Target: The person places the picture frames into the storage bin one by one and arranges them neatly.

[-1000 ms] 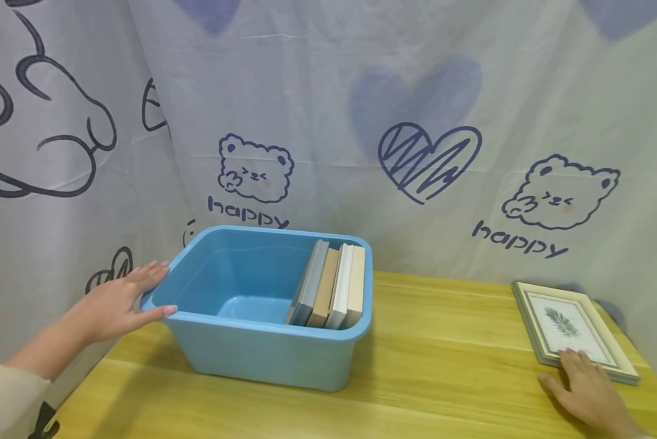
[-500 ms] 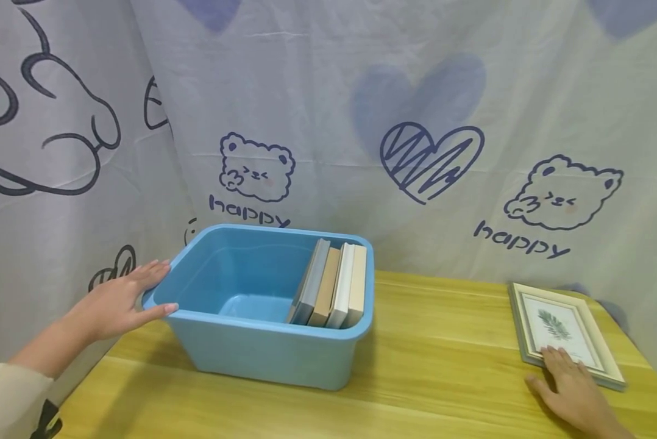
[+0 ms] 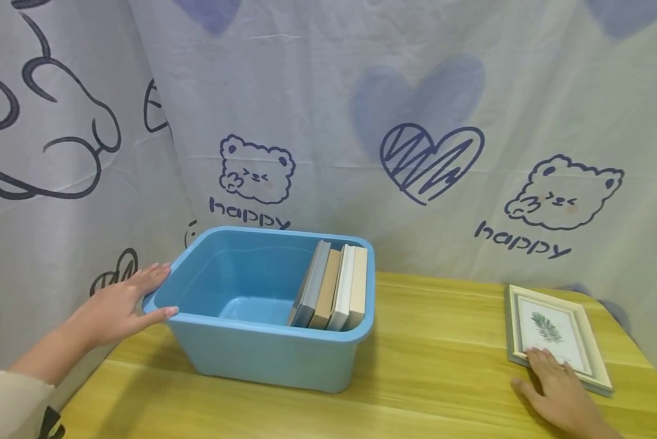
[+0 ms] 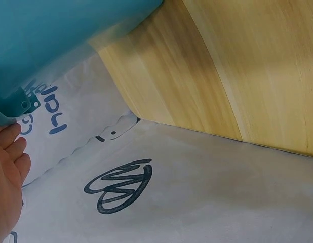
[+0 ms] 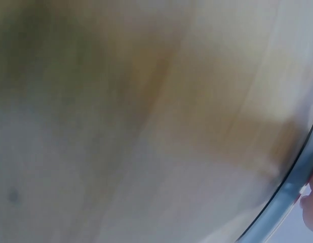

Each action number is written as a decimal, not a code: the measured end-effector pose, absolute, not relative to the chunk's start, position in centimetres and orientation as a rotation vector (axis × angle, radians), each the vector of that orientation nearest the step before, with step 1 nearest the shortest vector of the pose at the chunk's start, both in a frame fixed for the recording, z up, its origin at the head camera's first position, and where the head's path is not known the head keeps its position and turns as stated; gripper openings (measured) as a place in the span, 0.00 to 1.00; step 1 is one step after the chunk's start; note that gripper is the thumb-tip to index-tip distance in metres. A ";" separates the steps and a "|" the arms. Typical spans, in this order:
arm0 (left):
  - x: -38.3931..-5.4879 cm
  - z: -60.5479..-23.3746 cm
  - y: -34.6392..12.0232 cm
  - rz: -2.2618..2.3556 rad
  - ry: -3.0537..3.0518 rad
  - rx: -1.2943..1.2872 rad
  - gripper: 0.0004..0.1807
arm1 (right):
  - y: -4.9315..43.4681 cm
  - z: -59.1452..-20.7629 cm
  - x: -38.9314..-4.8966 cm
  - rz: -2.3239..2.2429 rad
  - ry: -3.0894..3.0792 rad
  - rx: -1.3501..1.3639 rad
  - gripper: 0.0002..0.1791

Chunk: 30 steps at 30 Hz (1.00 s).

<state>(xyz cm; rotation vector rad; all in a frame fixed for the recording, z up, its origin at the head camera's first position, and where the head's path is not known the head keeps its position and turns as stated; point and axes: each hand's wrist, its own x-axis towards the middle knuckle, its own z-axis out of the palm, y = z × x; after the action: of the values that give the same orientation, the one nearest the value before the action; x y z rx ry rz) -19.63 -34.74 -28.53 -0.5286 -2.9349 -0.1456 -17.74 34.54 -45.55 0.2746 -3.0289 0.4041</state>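
In the head view my left hand (image 3: 121, 308) rests on the left end of a light blue plastic tub (image 3: 262, 360), fingers along the side rim and thumb over the front corner. The left wrist view shows the fingertips against the tub's rim (image 4: 5, 117). Several books or flat boxes (image 3: 331, 286) stand in the tub's right end, the leftmost leaning. At the far right, my right hand (image 3: 561, 393) lies with fairly straight fingers on the near edge of a cream and grey picture frame (image 3: 594, 360). A green leaf print (image 3: 546, 327) shows inside it.
Tub and picture frame sit on a yellowish wooden table (image 3: 433, 366). A white cloth (image 3: 328, 110) printed with bears and hearts hangs behind it and along the left side. The tub's left part shows its bare floor. The right wrist view is blurred.
The picture frame has slid left across the table, toward the tub, under my right hand. My left hand stays on the tub's rim. The tub and its contents have not visibly moved.
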 end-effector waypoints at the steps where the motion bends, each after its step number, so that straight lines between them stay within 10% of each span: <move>1: -19.6 -28.6 -34.8 -0.144 -2.933 -0.529 0.43 | 34.2 -45.6 -17.7 0.408 -3.030 0.285 0.40; 30: -19.8 -28.9 -34.8 -0.163 -2.910 -0.548 0.42 | 28.7 -45.6 -17.6 0.506 -2.945 0.437 0.37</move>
<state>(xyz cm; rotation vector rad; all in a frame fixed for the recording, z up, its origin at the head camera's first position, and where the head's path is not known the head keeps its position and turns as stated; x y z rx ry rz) -19.83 -34.85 -28.91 -0.5484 -2.9098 -0.1634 -17.57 28.66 -45.56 0.4375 -2.9449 0.5059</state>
